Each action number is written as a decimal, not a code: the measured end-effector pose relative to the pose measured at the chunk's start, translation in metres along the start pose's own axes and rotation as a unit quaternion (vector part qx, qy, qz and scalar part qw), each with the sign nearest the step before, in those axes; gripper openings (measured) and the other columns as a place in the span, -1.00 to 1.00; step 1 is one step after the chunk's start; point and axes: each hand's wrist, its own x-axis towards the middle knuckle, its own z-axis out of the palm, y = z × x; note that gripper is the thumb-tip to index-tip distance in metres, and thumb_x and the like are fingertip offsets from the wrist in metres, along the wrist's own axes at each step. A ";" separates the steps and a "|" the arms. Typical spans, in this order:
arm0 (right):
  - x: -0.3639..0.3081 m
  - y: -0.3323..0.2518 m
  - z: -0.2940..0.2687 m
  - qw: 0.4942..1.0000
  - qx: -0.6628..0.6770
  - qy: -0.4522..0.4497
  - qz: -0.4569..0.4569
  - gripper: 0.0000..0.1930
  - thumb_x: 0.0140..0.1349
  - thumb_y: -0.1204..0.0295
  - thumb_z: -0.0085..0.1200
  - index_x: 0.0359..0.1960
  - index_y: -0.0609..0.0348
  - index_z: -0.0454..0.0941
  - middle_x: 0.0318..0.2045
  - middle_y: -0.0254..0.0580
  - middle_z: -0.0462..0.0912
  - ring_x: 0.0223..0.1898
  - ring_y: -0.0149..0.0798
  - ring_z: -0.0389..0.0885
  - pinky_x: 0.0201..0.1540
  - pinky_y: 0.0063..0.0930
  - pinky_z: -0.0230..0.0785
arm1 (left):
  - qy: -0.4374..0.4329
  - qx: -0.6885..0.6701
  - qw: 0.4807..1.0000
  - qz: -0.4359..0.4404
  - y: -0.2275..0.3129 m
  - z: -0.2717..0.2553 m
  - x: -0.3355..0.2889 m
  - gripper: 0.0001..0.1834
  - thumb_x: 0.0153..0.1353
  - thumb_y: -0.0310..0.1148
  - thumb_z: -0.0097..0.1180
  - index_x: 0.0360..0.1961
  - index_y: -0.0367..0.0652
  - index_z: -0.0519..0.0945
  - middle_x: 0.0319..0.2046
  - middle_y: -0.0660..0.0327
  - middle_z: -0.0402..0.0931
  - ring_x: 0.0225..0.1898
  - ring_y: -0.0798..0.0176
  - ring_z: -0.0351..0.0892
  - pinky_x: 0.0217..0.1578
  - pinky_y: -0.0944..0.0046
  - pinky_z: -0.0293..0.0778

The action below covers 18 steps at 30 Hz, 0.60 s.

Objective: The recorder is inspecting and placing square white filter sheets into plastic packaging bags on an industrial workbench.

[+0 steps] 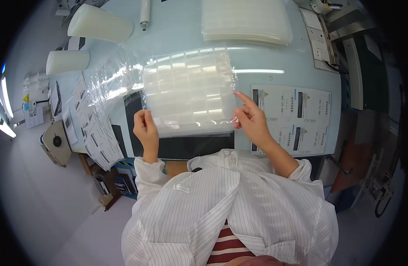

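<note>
A clear plastic tray point(188, 91) with a grid of many small compartments is held up over the pale workbench point(177, 31), wrapped in a clear crinkled plastic bag point(111, 80) that trails off to its left. My left hand point(145, 128) grips the tray's lower left corner. My right hand point(250, 117) pinches the bag film at the tray's lower right edge, index finger stretched out. Both sleeves are white with thin stripes.
A black mat point(190, 144) lies under the tray at the bench's near edge. A stack of similar clear trays point(246, 20) sits at the back. Two white rolls point(100, 23) point(67, 61) lie at the left. Printed sheets point(301, 119) are at the right, small labels point(95, 133) at the left.
</note>
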 end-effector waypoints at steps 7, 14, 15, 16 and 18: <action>0.009 0.028 -0.004 0.965 -0.246 0.067 -0.059 -0.59 0.26 0.48 0.05 0.14 0.19 0.32 -0.70 -0.34 0.37 -0.61 -0.46 0.38 -0.48 -0.54 0.28 | -0.017 0.145 0.985 -0.095 -0.047 -0.013 -0.031 -0.81 0.23 -0.38 0.12 -0.28 -0.25 0.42 -0.49 0.31 0.27 -0.48 0.41 0.22 -0.43 0.39 0.28; 0.151 -0.019 -0.136 0.826 -0.250 0.427 -0.269 -0.75 0.26 0.42 0.03 -0.06 0.22 0.50 -0.28 -0.15 0.52 -0.40 -0.33 0.55 -0.25 -0.47 0.44 | -0.037 0.127 0.987 0.093 0.036 0.047 0.030 -0.82 0.15 -0.51 0.09 -0.22 -0.29 0.44 -0.38 0.20 0.33 -0.38 0.30 0.29 -0.31 0.32 0.31; 0.167 -0.026 -0.153 0.822 -0.252 0.434 -0.269 -0.75 0.26 0.42 0.03 -0.06 0.22 0.50 -0.28 -0.15 0.52 -0.40 -0.33 0.55 -0.25 -0.47 0.44 | -0.073 0.099 0.987 0.107 0.052 0.067 0.040 -0.83 0.15 -0.52 0.08 -0.22 -0.29 0.45 -0.37 0.20 0.36 -0.37 0.30 0.31 -0.31 0.33 0.32; 0.180 -0.031 -0.168 0.818 -0.281 0.436 -0.250 -0.75 0.23 0.40 0.06 -0.10 0.23 0.51 -0.22 -0.09 0.50 -0.30 -0.21 0.55 -0.18 -0.36 0.43 | -0.108 0.071 0.984 0.120 0.066 0.089 0.049 -0.84 0.16 -0.54 0.07 -0.22 -0.29 0.46 -0.36 0.19 0.38 -0.36 0.30 0.34 -0.31 0.33 0.33; 0.193 -0.037 -0.174 0.814 -0.308 0.434 -0.232 -0.75 0.20 0.38 0.09 -0.14 0.24 0.52 -0.15 -0.03 0.48 -0.20 -0.09 0.55 -0.11 -0.26 0.43 | -0.148 0.018 0.971 0.185 0.090 0.128 0.062 -0.84 0.15 -0.55 0.07 -0.22 -0.28 0.47 -0.36 0.17 0.39 -0.36 0.28 0.37 -0.29 0.32 0.35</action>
